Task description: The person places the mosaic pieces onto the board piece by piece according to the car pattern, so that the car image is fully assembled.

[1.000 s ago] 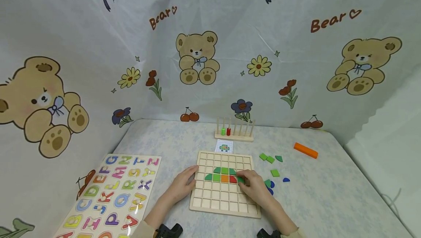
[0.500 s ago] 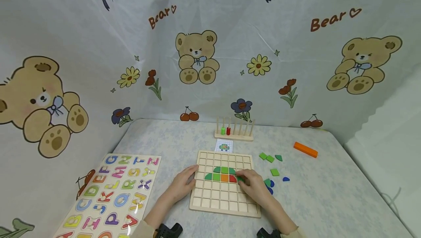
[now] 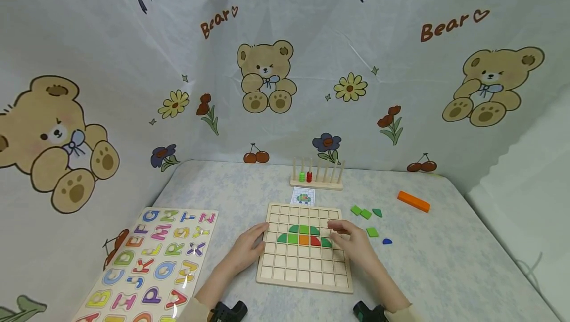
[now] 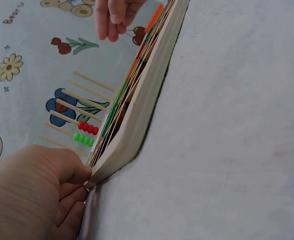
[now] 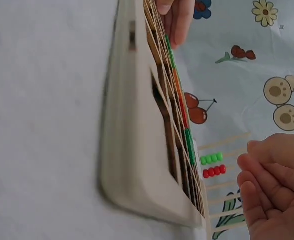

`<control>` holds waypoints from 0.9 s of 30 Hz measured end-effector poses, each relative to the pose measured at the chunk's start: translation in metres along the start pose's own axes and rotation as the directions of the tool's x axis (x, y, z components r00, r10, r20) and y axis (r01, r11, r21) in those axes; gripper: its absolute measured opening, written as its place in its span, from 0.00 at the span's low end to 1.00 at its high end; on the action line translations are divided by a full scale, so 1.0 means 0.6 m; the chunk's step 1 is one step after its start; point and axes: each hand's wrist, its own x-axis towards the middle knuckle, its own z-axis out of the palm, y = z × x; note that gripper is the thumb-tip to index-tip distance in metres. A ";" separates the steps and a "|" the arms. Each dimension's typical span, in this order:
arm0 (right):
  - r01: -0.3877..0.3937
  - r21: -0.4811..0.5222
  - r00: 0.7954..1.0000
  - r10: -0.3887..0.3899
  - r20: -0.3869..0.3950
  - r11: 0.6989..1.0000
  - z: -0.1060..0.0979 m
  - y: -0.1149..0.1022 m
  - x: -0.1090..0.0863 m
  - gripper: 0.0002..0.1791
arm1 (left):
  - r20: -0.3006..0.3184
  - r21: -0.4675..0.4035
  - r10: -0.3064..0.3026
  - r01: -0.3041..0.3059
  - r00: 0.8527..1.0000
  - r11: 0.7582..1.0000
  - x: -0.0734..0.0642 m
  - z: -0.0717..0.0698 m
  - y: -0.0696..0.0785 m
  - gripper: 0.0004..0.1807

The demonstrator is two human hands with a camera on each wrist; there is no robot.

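A wooden grid board lies on the table. Set in its cells are two rows of flat pieces: green squares, rounded green pieces, an orange square and a red piece. At the lower row's right end sits a rounded green piece. My left hand grips the board's left edge, thumb against the rim in the left wrist view. My right hand hovers over the board's right side, fingers loosely bent and holding nothing, as the right wrist view also shows.
Behind the board are a small pattern card and a peg rack with green and red beads. Loose green squares, a blue piece and an orange bar lie right. A letter board lies left.
My right hand has let go of the rounded green piece at the lower row's right end and drawn back to the right. The left hand has stayed at the board's edge.
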 end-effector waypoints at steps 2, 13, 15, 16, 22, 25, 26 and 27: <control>0.017 -0.020 0.999 -0.018 -0.028 1.000 -0.015 0.002 0.004 0.16 | 0.001 -0.001 -0.001 0.001 1.000 1.000 0.000 -0.001 0.001 0.28; 0.018 -0.147 0.985 -0.042 -0.166 0.989 -0.117 0.071 0.043 0.16 | 0.010 -0.001 0.001 -0.001 1.000 1.000 0.000 -0.003 0.002 0.28; -0.026 -0.162 0.985 -0.002 -0.172 0.987 -0.135 0.088 0.052 0.16 | 0.011 -0.001 0.003 -0.003 1.000 1.000 0.000 -0.004 0.001 0.28; -0.045 -0.168 0.984 0.015 -0.176 0.985 -0.143 0.098 0.057 0.16 | 0.011 0.003 0.010 -0.010 1.000 1.000 0.000 -0.005 0.000 0.28; -0.149 -0.215 0.977 0.111 -0.180 0.965 -0.179 0.146 0.079 0.18 | 0.012 0.007 0.018 -0.018 1.000 1.000 0.002 -0.005 -0.002 0.28; -0.185 -0.222 0.975 0.150 -0.164 0.957 -0.186 0.163 0.087 0.19 | 0.016 0.003 0.008 -0.008 1.000 1.000 0.002 -0.004 -0.001 0.28; -0.199 -0.222 0.973 0.166 -0.160 0.954 -0.187 0.167 0.089 0.19 | 0.018 0.003 0.004 -0.004 1.000 1.000 0.002 -0.003 -0.001 0.28; -0.214 -0.220 0.971 0.183 -0.152 0.952 -0.187 0.172 0.090 0.19 | 0.020 0.002 0.001 -0.001 1.000 1.000 0.001 -0.003 0.000 0.28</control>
